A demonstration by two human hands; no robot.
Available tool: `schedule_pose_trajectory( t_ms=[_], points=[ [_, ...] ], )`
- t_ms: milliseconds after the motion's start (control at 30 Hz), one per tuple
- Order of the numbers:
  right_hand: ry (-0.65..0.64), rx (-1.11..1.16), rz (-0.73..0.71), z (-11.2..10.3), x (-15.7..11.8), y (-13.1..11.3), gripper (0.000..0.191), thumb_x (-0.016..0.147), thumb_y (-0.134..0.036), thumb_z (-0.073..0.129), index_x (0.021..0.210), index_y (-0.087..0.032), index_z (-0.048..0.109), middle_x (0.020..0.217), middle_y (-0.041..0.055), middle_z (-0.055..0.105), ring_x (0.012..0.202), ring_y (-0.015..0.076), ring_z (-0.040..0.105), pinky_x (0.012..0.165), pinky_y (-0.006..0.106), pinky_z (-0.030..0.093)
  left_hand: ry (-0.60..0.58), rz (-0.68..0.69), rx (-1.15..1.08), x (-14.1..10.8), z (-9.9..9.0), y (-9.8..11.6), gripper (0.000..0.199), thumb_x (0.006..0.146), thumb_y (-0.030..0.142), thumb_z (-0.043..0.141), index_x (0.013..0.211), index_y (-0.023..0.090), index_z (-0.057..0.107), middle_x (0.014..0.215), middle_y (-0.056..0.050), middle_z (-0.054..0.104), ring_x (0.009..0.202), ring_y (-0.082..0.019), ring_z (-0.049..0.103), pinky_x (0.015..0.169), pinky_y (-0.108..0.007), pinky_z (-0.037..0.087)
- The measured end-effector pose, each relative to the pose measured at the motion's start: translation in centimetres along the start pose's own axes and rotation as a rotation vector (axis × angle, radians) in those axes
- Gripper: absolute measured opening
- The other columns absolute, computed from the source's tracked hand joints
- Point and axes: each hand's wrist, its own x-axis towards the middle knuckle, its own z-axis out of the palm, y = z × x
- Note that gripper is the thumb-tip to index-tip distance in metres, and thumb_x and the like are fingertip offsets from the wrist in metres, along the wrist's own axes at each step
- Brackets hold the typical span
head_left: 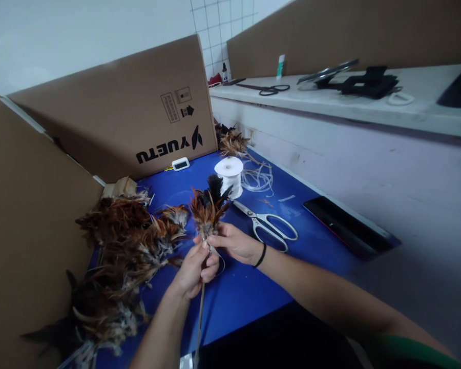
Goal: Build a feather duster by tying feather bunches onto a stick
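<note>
My left hand (197, 269) is closed round a thin stick (200, 318) that runs down toward me. At the stick's top stands a bunch of brown, orange and black feathers (209, 207). My right hand (236, 245) pinches the base of the bunch, its thumb tip close to my left thumb. A thin pale strand (223, 264) loops out below the fingers; its end is hidden. Just right of the feathers lie silver scissors (271, 225), and a white spool (229, 174) stands behind them.
Loose feather bundles (119, 246) cover the left of the blue table (249, 292). Pale ribbon (258, 178) lies coiled by the spool. At right is a dark phone (348, 225). Cardboard (119, 113) walls the back and left; a white ledge (418, 110) holds dark scissors (271, 89).
</note>
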Motion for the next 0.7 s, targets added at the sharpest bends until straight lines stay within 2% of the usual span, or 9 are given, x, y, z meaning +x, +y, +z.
schedule_pose_trajectory(
  t_ms=[200,433,533,700],
  points=[
    [-0.076,-0.009,0.004,-0.1,-0.1,-0.3,0.038,0.075,-0.031,0.069,0.108,-0.015,0.06,0.107,0.0097,0.066,0.099,0.0182,0.061,0.096,0.038,0.041,0.0,0.003,0.009,-0.2,-0.1,0.2,0.029,0.085,0.045,0.05,0.083,0.016,0.045,0.057,0.006,0.039,0.035,0.0,0.023,0.031,-0.012,0.014],
    [-0.174,-0.093,0.031,-0.7,-0.2,-0.7,0.041,0.078,-0.034,0.066,0.114,-0.014,0.062,0.115,0.0118,0.062,0.103,0.0185,0.058,0.094,0.034,0.041,-0.021,-0.039,0.051,-0.4,-0.5,0.4,0.032,0.084,0.046,0.05,0.084,0.014,0.047,0.058,0.005,0.04,0.036,0.0,0.025,0.033,-0.013,0.013],
    [-0.21,-0.13,0.051,-1.0,-0.3,-0.8,0.044,0.078,-0.037,0.065,0.116,-0.014,0.061,0.116,0.0118,0.061,0.104,0.0187,0.057,0.097,0.036,0.038,-0.029,-0.08,0.066,-0.3,-0.5,0.3,0.033,0.084,0.047,0.05,0.085,0.014,0.046,0.058,0.006,0.038,0.037,-0.001,0.025,0.033,-0.013,0.012],
    [-0.204,-0.147,0.081,-1.4,-0.1,-0.5,0.046,0.077,-0.042,0.065,0.113,-0.013,0.062,0.111,0.0118,0.064,0.106,0.0194,0.057,0.102,0.039,0.032,0.004,-0.063,0.08,0.0,-0.2,0.1,0.035,0.081,0.05,0.052,0.083,0.017,0.041,0.059,0.007,0.035,0.038,-0.001,0.024,0.034,-0.014,0.011]
  ],
)
